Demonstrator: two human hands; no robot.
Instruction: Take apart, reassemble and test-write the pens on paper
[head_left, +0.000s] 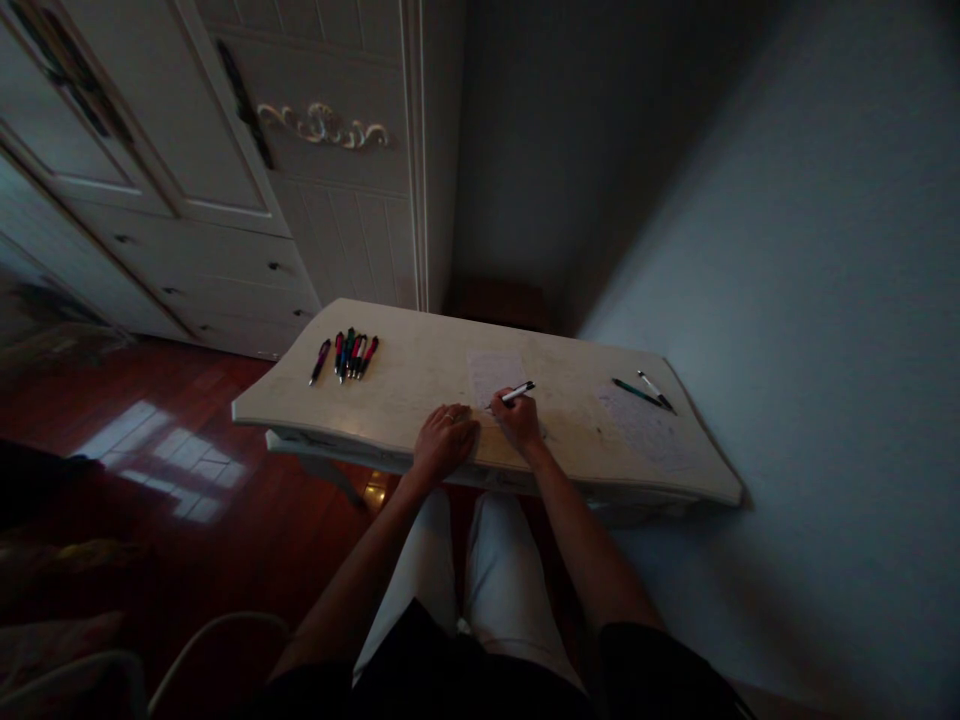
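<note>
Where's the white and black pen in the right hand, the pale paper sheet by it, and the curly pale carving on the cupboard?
White and black pen (pixel 516 393): head view, on its white barrel.
Pale paper sheet (pixel 491 370): head view, on its far half.
Curly pale carving (pixel 322 127): head view, on its middle.

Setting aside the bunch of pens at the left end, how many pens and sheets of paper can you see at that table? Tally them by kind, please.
Pens: 3 (white-and-black pen in the right hand, dark green pen, white pen)
Sheets of paper: 2 (middle sheet, right-end sheet)
Total: 5
</note>
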